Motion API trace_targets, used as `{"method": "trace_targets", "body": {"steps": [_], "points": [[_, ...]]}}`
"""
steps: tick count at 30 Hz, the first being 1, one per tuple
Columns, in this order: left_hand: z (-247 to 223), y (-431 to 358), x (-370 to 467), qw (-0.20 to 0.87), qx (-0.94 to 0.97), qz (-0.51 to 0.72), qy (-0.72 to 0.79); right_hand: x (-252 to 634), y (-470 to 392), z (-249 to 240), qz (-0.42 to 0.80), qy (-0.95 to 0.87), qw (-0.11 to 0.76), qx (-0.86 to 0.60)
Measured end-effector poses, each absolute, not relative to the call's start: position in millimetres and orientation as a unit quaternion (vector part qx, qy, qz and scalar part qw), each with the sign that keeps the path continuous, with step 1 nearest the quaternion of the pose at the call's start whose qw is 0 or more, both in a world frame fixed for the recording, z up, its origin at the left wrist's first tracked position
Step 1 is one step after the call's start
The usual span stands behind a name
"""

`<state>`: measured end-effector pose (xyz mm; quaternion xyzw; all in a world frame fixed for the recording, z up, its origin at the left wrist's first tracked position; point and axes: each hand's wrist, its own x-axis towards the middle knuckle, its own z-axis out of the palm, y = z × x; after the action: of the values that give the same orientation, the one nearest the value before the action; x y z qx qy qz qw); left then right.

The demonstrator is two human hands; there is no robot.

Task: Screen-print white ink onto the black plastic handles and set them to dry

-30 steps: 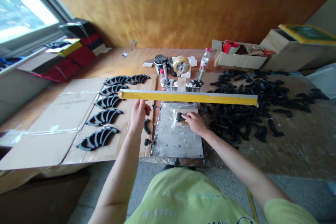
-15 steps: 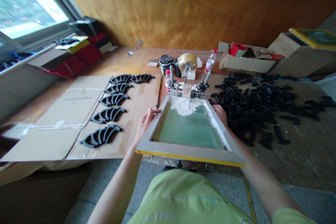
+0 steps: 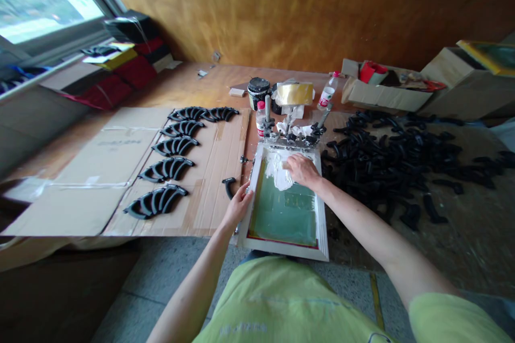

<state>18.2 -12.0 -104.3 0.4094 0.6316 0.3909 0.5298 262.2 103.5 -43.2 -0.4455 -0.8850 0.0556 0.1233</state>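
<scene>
A silk-screen frame with green mesh lies flat in front of me, joined at its far end to a metal hinge clamp. White ink is smeared across the far part of the mesh. My right hand is closed on a small pale squeegee in that ink; much of the squeegee is hidden by the fingers. At the frame's left edge my left hand grips the side rail. Just beyond its fingers, a single black curved part lies on the cardboard.
On the cardboard sheet at left sit several fanned rows of black curved parts. A big heap of them spreads at right. Behind the clamp stand an ink tub, a tape roll and two bottles.
The frame has come down from a tilt to lying flat. My right hand has left its right rail and taken hold of the squeegee. The lone black part now shows beside my left hand.
</scene>
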Motion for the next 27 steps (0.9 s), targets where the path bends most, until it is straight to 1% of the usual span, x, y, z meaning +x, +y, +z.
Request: {"method": "trace_targets", "body": {"steps": [4, 6, 8, 11, 14, 17, 19, 21, 25, 27], "points": [[-107, -12, 17, 0.533, 0.401, 0.404, 0.626, 281, 68, -41, 0.070, -0.938, 0.125, -0.315], [-106, -12, 18, 0.532, 0.395, 0.406, 0.630, 285, 66, -35, 0.091, -0.948, 0.117, -0.280], [-103, -12, 18, 0.531, 0.390, 0.402, 0.636, 283, 72, -31, 0.104, -0.940, 0.124, -0.299], [-98, -13, 17, 0.542, 0.390, 0.402, 0.627, 278, 75, -38, 0.080, -0.915, 0.177, -0.354], [-97, -13, 17, 0.562, 0.381, 0.405, 0.612, 281, 62, -53, 0.071, -0.920, 0.214, -0.322], [-95, -13, 18, 0.561, 0.379, 0.406, 0.614, 286, 55, -55, 0.101, -0.926, 0.214, -0.292], [-88, -13, 18, 0.560, 0.381, 0.406, 0.614, 282, 66, -47, 0.111, -0.912, 0.221, -0.329], [-73, -14, 17, 0.562, 0.382, 0.404, 0.612, 275, 90, -33, 0.106, -0.881, 0.237, -0.395], [-25, -13, 14, 0.527, 0.395, 0.414, 0.628, 283, 142, -6, 0.072, -0.825, 0.257, -0.498], [0, -7, 17, 0.528, 0.391, 0.432, 0.618, 308, 156, -1, 0.063, -0.788, 0.293, -0.538]]}}
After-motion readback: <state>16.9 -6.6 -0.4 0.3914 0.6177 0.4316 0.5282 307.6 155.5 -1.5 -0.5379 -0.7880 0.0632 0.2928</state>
